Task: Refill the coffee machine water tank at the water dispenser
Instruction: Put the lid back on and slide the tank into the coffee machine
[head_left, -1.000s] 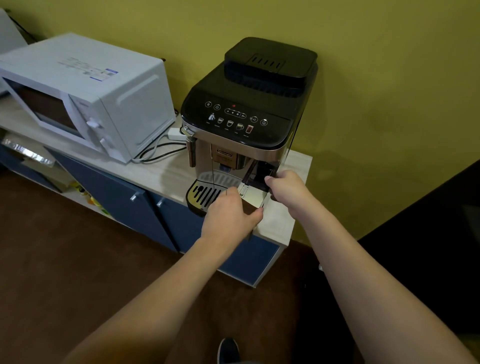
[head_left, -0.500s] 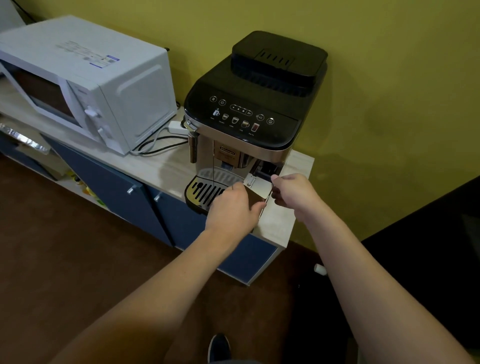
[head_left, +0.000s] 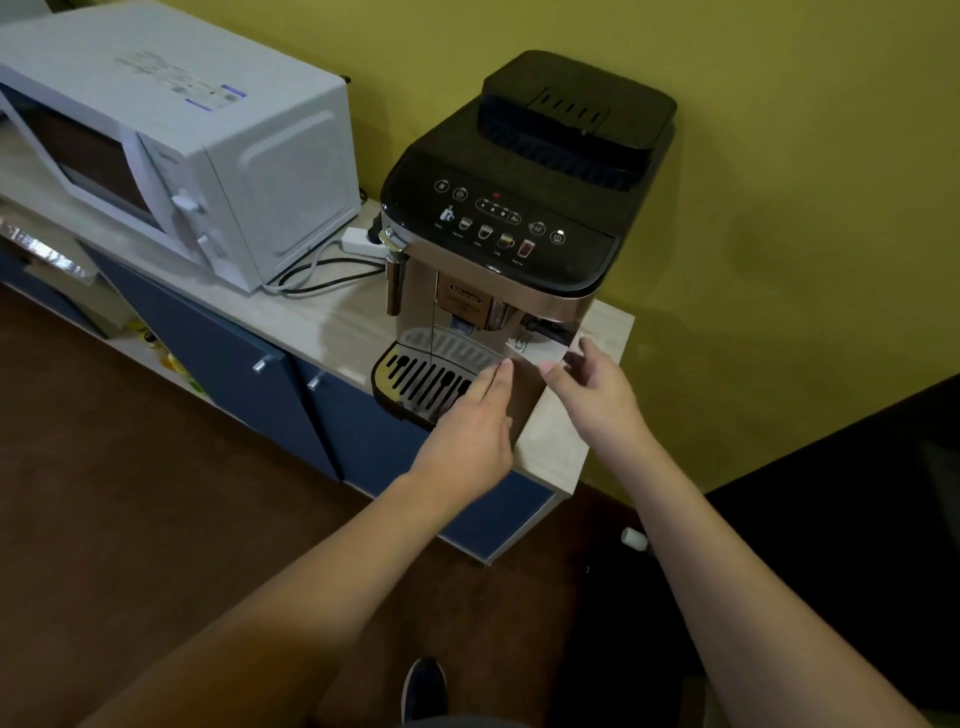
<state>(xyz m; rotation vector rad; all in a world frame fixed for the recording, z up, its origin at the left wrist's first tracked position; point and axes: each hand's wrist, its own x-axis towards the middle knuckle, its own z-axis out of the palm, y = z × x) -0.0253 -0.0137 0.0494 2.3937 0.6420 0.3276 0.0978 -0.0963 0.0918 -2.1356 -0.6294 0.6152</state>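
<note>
The black and silver coffee machine (head_left: 524, 208) stands at the right end of the light wooden counter (head_left: 337, 327). Its clear water tank (head_left: 527, 395) sticks partway out of the machine's front right, past the slotted drip tray (head_left: 421, 379). My left hand (head_left: 467, 431) lies flat against the tank's left side with the fingers stretched forward. My right hand (head_left: 597, 395) holds the tank's right side, thumb on its top edge. The tank is gripped between both hands. How much water it holds cannot be seen.
A white microwave (head_left: 171, 140) sits left of the machine, with a power strip (head_left: 363, 241) and cables between them. Blue cabinet doors (head_left: 234, 364) run below the counter. A dark object (head_left: 857, 519) fills the right. My shoe (head_left: 423, 686) is on the brown floor.
The tank has slid farther out of the machine toward me. Both hands drew back with it, and my left hand's fingers straightened along its side.
</note>
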